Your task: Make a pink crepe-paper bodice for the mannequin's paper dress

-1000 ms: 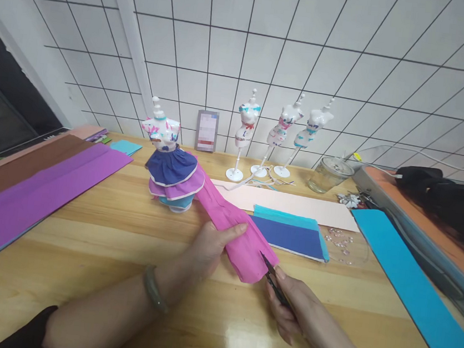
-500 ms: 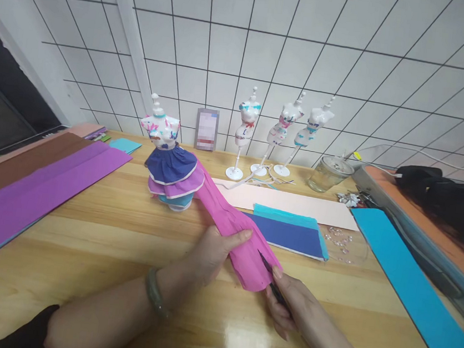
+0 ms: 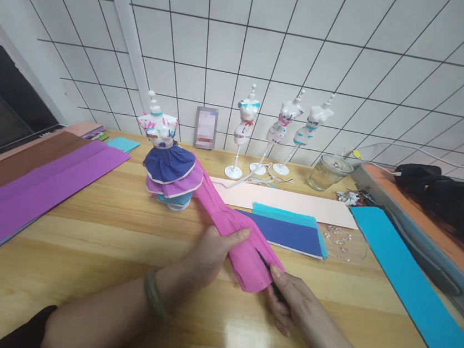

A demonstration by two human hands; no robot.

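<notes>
A long strip of pink crepe paper [image 3: 244, 248] runs from behind the small dressed mannequin [image 3: 164, 133] down toward the front. My left hand [image 3: 217, 248] is closed on the strip, thumb on top. In my right hand [image 3: 289, 298] is a slim dark pointed tool [image 3: 263, 258], its tip lying on the pink paper near the lower end; whether it is scissors or tweezers I cannot make out. The mannequin wears a layered skirt [image 3: 170, 164] in dark blue, purple and teal with white edging.
Three bare mannequins [image 3: 247, 122] stand by the tiled wall near a glass jar [image 3: 330, 171]. Blue paper [image 3: 292, 234] and clear beads [image 3: 337, 236] lie right of centre. Purple sheets [image 3: 45, 192] are at left, a bright blue strip [image 3: 412, 284] at right.
The dark tool's tip and the pink paper have barely moved. The whole view has shifted very slightly; both hands keep their hold.
</notes>
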